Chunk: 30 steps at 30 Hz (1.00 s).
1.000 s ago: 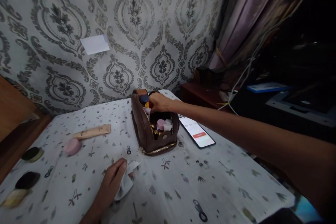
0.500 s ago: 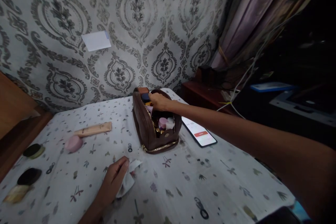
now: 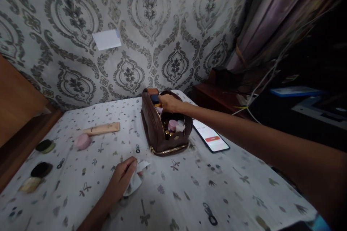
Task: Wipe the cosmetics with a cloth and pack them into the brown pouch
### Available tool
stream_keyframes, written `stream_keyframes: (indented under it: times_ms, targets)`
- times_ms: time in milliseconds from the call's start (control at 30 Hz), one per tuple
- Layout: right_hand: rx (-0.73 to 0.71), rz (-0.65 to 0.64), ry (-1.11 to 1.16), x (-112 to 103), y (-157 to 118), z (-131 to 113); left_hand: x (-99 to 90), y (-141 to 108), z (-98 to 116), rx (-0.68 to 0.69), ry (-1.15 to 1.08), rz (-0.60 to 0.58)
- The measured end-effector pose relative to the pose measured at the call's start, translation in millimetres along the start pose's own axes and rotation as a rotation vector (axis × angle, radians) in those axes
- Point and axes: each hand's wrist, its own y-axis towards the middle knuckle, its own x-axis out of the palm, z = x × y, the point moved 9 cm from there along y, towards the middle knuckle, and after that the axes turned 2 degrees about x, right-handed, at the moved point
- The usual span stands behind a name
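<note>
A brown makeup bag [image 3: 151,126] with a gold zipper stands unzipped on the patterned cloth. My right hand [image 3: 168,103] reaches into its back part, fingers curled together beside a dark blue item [image 3: 155,99]; what they hold, if anything, is hidden. Inside, a pink-lidded jar [image 3: 172,125] and several small cosmetics show near the front. In front of the bag, my left hand [image 3: 124,174] is closed around a crumpled white tissue or wipe [image 3: 133,186] with a reddish mark on it, resting on the cloth.
To the left lie a beige squeeze tube [image 3: 104,128], a pink round container [image 3: 82,141] and several small dark-topped and pale pots [image 3: 41,169]. A lit phone [image 3: 213,139] lies right of the bag, under my forearm. Patterned wall behind; cables [image 3: 251,95] at right.
The view has shifted slightly, so everything sits a little further right. My right hand stays inside the bag and my left still grips the white tissue or wipe.
</note>
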Motion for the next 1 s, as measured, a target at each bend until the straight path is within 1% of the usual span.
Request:
stream_keyframes:
  times_ms: [100,200,267,333,400,500,667,767,1000]
  targets:
    - [-0.049,-0.027,-0.028,-7.5,0.3,-1.2,1.1,-0.5,-1.8,-0.005,-0.012,-0.017]
    - [-0.109,-0.027,-0.080,-20.8,-1.2,-1.7,1.4,-1.3,-1.4,-0.004,-0.033,-0.027]
    - [-0.110,0.001,-0.101,-30.1,-3.2,0.9,1.7,-1.6,-1.2,0.000,-0.039,-0.033]
    - [-0.083,0.021,-0.099,-35.1,-6.0,4.3,1.1,-1.4,-1.3,0.005,-0.032,-0.025]
    - [-0.062,0.009,-0.080,-32.5,-9.1,4.2,0.9,-1.0,-1.0,0.012,-0.024,-0.019]
    - [-0.023,-0.025,-0.047,-21.0,-10.9,0.1,1.8,-0.8,-1.5,0.011,-0.021,-0.024]
    - [0.042,-0.042,-0.007,-4.0,-3.9,-6.2,0.7,-0.7,-4.7,0.016,-0.021,-0.008]
    - [0.059,-0.030,0.016,-0.1,-0.2,-5.5,1.2,-0.3,-6.4,0.014,-0.023,-0.005]
    - [0.065,0.014,0.087,4.2,1.6,0.9,4.3,0.4,-4.4,0.009,-0.030,-0.041]
